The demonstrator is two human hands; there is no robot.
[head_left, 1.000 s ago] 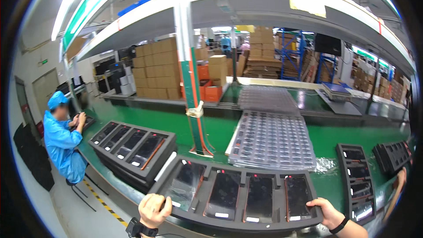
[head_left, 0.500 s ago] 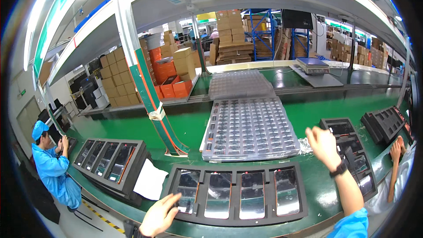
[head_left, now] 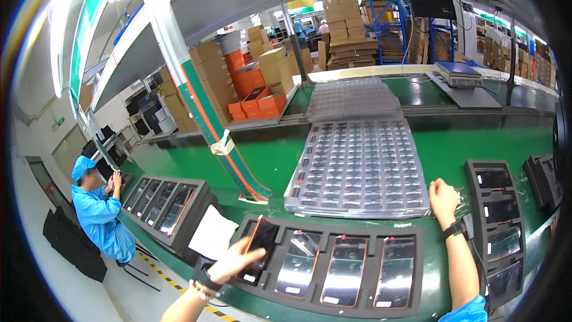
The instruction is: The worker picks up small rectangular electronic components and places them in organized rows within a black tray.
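Observation:
My left hand [head_left: 233,260] is closed on the edges of a dark phone screen panel [head_left: 263,236] with an orange edge, which tilts up from the leftmost slot of a black foam tray [head_left: 419,271]. Other glossy panels, such as the phone screen [head_left: 344,269] near the middle, lie in its remaining slots. My right hand [head_left: 443,204] is over the bench at the right corner of a clear blister tray [head_left: 357,170] filled with rows of small parts. Its fingers are curled together; what they hold, if anything, is hidden.
Black foam trays with screens stand at the left [head_left: 192,219] and right [head_left: 517,226]. A white sheet [head_left: 213,234] lies by the left one. Behind are stacked empty blister trays [head_left: 354,98] and a scale [head_left: 457,74]. A green post [head_left: 205,116] rises mid-left; a co-worker [head_left: 98,214] sits far left.
My left hand has closed on the leftmost screen panel and tipped it up. My right hand has curled its fingers and come down beside the blister tray. The whole view has shifted.

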